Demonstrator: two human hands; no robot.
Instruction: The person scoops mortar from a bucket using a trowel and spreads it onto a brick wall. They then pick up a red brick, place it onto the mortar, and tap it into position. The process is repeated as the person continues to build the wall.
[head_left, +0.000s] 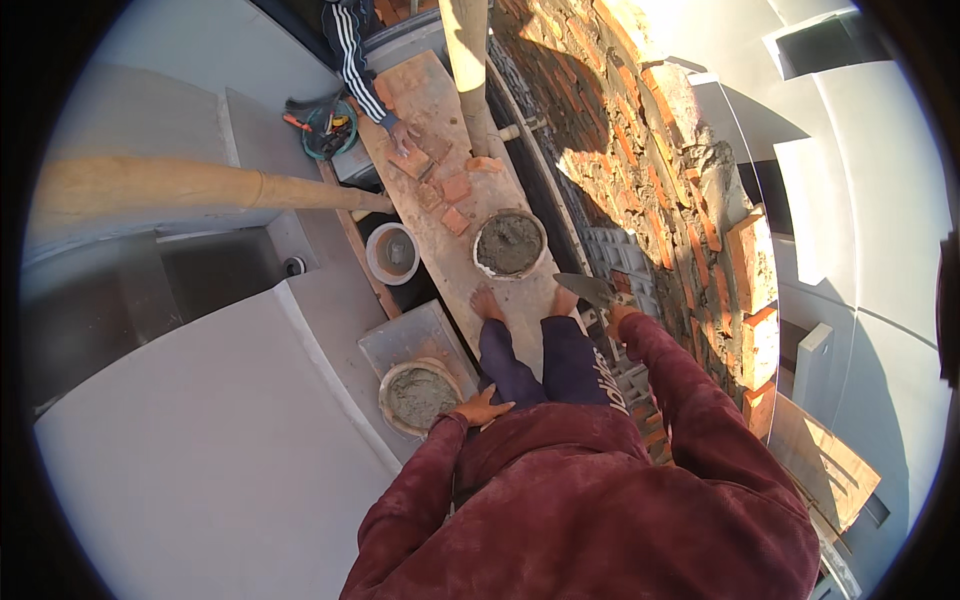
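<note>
My right hand [622, 318] is closed round the handle of a trowel [584, 289], whose grey pointed blade lies beside my right foot. With fingers stretched out, my left hand [484, 409] rests on my left thigh and holds nothing. In front of my bare feet stands a round bucket of wet mortar [510, 245] on a wooden plank [440, 95]. A second mortar-filled bucket [420, 396] is close by my left hand, lower and to the left.
A brick wall [690, 235] with rough mortar runs along my right. Several broken brick pieces [456, 188] lie on the plank, where a co-worker's hand [405, 137] touches a brick. Bamboo poles [200, 185] cross at left and far. A white bucket [392, 253] stands left of the plank.
</note>
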